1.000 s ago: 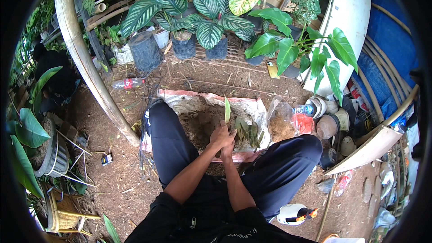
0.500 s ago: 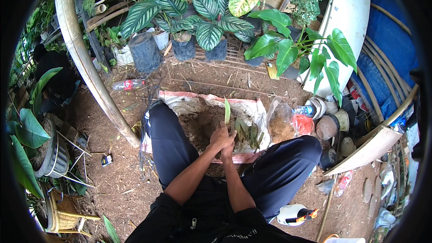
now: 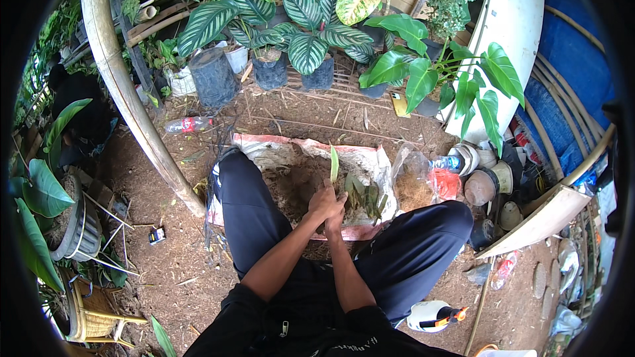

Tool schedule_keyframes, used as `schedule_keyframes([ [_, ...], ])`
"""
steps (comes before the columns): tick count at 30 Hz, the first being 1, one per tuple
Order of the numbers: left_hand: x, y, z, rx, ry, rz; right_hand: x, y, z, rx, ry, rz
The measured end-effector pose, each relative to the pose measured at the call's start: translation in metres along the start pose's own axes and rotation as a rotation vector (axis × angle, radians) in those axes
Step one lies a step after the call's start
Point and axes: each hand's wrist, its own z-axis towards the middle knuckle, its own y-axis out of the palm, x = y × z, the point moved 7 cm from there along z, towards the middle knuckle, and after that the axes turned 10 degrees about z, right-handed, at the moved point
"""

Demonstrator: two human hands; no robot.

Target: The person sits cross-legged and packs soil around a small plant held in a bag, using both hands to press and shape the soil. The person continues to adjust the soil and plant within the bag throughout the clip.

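My left hand and my right hand are pressed together between my knees, fingers closed. A narrow light-green leaf stands up from the fingertips of the left hand. Its lower end is hidden by the fingers, and so is whatever the right hand grips. Under the hands lies a white sack with red edges, spread on the ground. Brown soil is heaped on it, left of the hands. Beside the right hand, several dull dark-green leaves rest on the sack.
A clear plastic bag of brown fibre lies right of the sack, by stacked pots. Potted striped-leaf plants line the far side. A bamboo pole slants at left; a spray bottle is near my right leg.
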Motion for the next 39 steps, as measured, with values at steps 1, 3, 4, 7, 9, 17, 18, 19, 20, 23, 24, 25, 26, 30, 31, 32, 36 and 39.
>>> schedule_keyframes([
  [1, 0.000, 0.000, 0.000, 0.007, 0.002, 0.003, -0.002, 0.002, -0.001, 0.008, -0.006, 0.007],
  [3, 0.001, 0.000, 0.000, 0.023, 0.007, 0.011, -0.005, 0.006, -0.004, 0.029, -0.012, 0.007],
  [4, 0.001, -0.001, 0.000, 0.033, 0.011, 0.015, -0.007, 0.007, -0.007, 0.042, -0.011, 0.001],
  [7, 0.001, -0.001, 0.000, 0.030, 0.014, 0.017, -0.013, 0.013, -0.010, 0.029, -0.029, 0.003],
  [9, 0.001, -0.001, -0.001, 0.021, 0.012, 0.020, -0.014, 0.015, -0.009, 0.019, -0.034, 0.007],
  [17, 0.002, -0.002, -0.003, 0.008, 0.002, 0.043, -0.010, 0.010, -0.006, 0.027, 0.004, -0.018],
  [18, 0.004, -0.003, -0.003, 0.014, 0.013, 0.041, -0.014, 0.016, -0.008, -0.040, -0.029, -0.015],
  [19, 0.004, -0.003, -0.003, 0.016, 0.013, 0.043, -0.016, 0.017, -0.010, -0.029, -0.025, -0.032],
  [20, 0.003, -0.003, -0.003, 0.012, 0.002, 0.050, -0.017, 0.018, -0.012, -0.019, -0.021, -0.050],
  [23, 0.003, -0.003, -0.004, -0.003, -0.002, 0.048, -0.019, 0.019, -0.015, 0.008, 0.001, -0.083],
  [24, 0.004, -0.003, -0.004, 0.003, 0.010, 0.044, -0.019, 0.019, -0.014, 0.004, -0.006, -0.076],
  [25, 0.004, -0.004, -0.004, 0.005, 0.011, 0.044, -0.018, 0.018, -0.013, 0.000, -0.013, -0.070],
  [26, 0.003, -0.004, -0.004, 0.003, -0.001, 0.047, -0.017, 0.017, -0.012, -0.004, -0.020, -0.064],
  [30, 0.005, -0.005, -0.005, -0.005, 0.008, 0.034, -0.009, 0.008, -0.005, -0.041, 0.007, -0.026],
  [31, 0.005, -0.005, -0.006, -0.018, 0.007, 0.019, -0.007, 0.006, -0.004, -0.029, 0.005, -0.024],
  [32, 0.004, -0.005, -0.006, -0.033, -0.007, 0.007, -0.006, 0.004, -0.003, -0.017, 0.003, -0.023],
  [36, 0.006, -0.007, -0.008, -0.030, 0.010, 0.005, -0.005, 0.002, -0.002, -0.009, -0.016, -0.003],
  [39, 0.007, -0.008, -0.008, -0.039, 0.012, 0.009, -0.005, 0.003, -0.002, -0.011, -0.003, -0.021],
])
